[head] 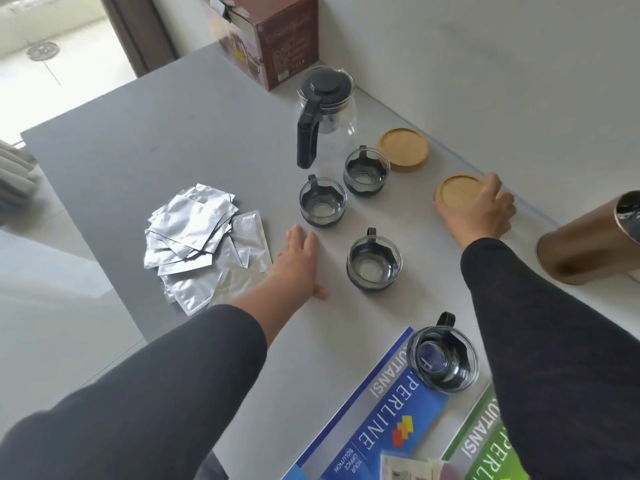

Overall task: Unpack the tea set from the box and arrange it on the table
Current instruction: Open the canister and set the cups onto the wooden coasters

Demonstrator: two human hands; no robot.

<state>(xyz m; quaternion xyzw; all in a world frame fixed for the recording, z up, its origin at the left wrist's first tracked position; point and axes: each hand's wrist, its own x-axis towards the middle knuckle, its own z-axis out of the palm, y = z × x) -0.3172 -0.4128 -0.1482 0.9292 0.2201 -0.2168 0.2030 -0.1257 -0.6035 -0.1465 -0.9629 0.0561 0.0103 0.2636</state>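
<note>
While the left hand (299,261) lies flat and spread on the grey table (138,140), palm down and grasping nothing, the right hand (479,213) reaches out to the far side and rests its fingers over the edge of a round wooden coaster (457,190), seemingly gripping it by the rim. A second wooden coaster (403,147) lies just beyond, near the wall. The glass teapot (325,112) with its black lid and handle stands upright behind the cups, and the brown box (273,39) sits at the table's far corner, its top flaps open. Three glass cups with dark bases stand between the hands: one (366,171) touching or just beside the far coaster, one (322,202) just ahead of the left fingertips, and one (374,263) between the two forearms. A fourth cup (443,358) stands nearer the person, partly on a blue folder (377,427), with a green folder (485,448) beside it. A heap of silver foil sachets (201,237) lies left of the left hand, and a bronze-coloured flask (592,237) lies tilted at the right edge.
</note>
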